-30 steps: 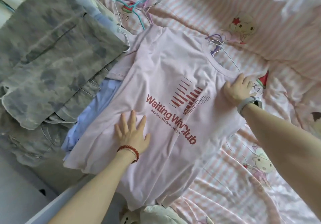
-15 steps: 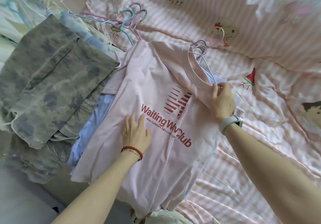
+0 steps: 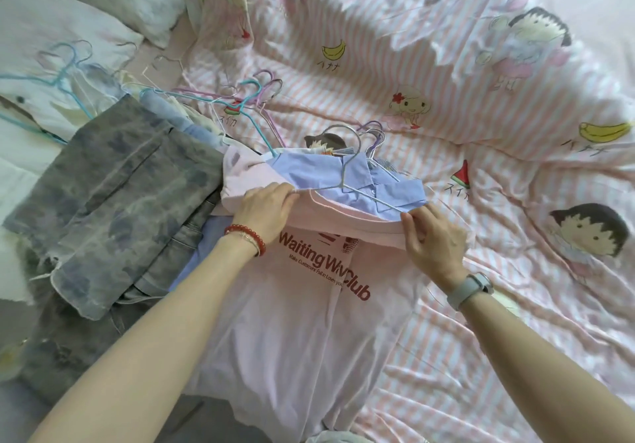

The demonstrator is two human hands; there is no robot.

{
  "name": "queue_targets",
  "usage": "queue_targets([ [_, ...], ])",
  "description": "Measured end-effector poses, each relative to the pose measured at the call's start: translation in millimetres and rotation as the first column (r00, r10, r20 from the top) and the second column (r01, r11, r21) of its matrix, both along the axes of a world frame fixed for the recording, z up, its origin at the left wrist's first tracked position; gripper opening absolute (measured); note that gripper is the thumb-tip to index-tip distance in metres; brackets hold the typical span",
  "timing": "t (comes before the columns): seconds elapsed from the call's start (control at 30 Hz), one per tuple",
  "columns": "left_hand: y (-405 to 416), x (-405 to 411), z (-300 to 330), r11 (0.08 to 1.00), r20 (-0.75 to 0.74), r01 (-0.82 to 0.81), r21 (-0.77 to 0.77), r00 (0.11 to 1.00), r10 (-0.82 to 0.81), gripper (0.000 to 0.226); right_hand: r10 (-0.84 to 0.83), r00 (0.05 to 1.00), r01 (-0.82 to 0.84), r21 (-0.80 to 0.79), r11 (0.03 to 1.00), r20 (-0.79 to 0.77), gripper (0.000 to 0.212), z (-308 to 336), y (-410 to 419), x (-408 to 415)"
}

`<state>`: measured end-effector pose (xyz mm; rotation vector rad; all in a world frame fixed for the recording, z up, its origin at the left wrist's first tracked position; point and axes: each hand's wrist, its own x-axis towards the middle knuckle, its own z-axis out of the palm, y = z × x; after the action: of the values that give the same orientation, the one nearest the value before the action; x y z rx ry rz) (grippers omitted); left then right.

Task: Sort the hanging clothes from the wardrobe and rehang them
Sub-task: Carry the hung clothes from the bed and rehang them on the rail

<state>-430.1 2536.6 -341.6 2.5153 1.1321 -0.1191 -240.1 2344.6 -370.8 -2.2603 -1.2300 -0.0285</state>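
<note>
At centre frame on the bed (image 3: 446, 105), both hands are pinching the folded-down top of the pink T-shirt (image 3: 309, 305), left hand (image 3: 266, 207) and right hand (image 3: 434, 241) at opposite shoulders. It looks light, limp and best gripped at the shoulder seams.

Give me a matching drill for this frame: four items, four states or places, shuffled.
Items:
1. pale pink printed T-shirt
2. light blue collared shirt
3. grey camouflage-pattern trousers
4. silver wire hanger

States or places:
A. lying on top of the blue shirt
B. at the left of the pile, beside the pink fabric
C. top edge folded down, gripped by the left hand and the right hand
D. uncovered above the folded-down pink edge

Pairs: 1-C, 2-D, 3-B, 4-A
</note>
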Motion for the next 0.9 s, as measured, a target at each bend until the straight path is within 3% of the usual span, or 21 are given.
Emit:
queue_targets([
  [0.13, -23, -46, 20, 0.989, 0.070, -0.073, -0.125, 0.994, 0.083, 0.023, 0.074, 0.997, -0.074, -0.020, 0.997, 0.019, 0.034, 5, 7, -14],
  [0.27, -61, -108, 32, 0.943, 0.119, -0.278, -0.182, 0.946, 0.302, 0.023, 0.189, 0.982, -0.190, -0.027, 0.981, -0.024, 0.034, 13, 27, -50],
  [0.37, -98, -163, 35, 0.867, 0.245, -0.427, -0.257, 0.839, 0.486, 0.019, 0.315, 0.949, -0.315, -0.042, 0.948, -0.019, 0.032, 24, 42, -91],
  [0.5, -150, -248, 39, 0.712, 0.263, -0.634, -0.302, 0.663, 0.701, 0.014, 0.554, 0.828, -0.560, -0.082, 0.825, -0.083, 0.027, 38, 55, -161],
  [0.6, -199, -316, 48, 0.568, 0.264, -0.795, -0.215, 0.512, 0.817, 0.015, 0.730, 0.663, -0.748, -0.108, 0.655, -0.169, 0.015, 48, 56, -231],
  [0.73, -278, -399, 64, 0.308, 0.265, -0.950, -0.053, 0.284, 0.921, 0.023, 0.899, 0.395, -0.913, -0.194, 0.359, -0.191, 0.017, 63, 44, -324],
  [0.9, -404, -474, 92, -0.088, 0.443, -0.989, 0.117, -0.027, 0.896, 0.032, 0.982, -0.172, -0.969, -0.164, -0.183, -0.083, 0.033, 102, -10, -444],
])
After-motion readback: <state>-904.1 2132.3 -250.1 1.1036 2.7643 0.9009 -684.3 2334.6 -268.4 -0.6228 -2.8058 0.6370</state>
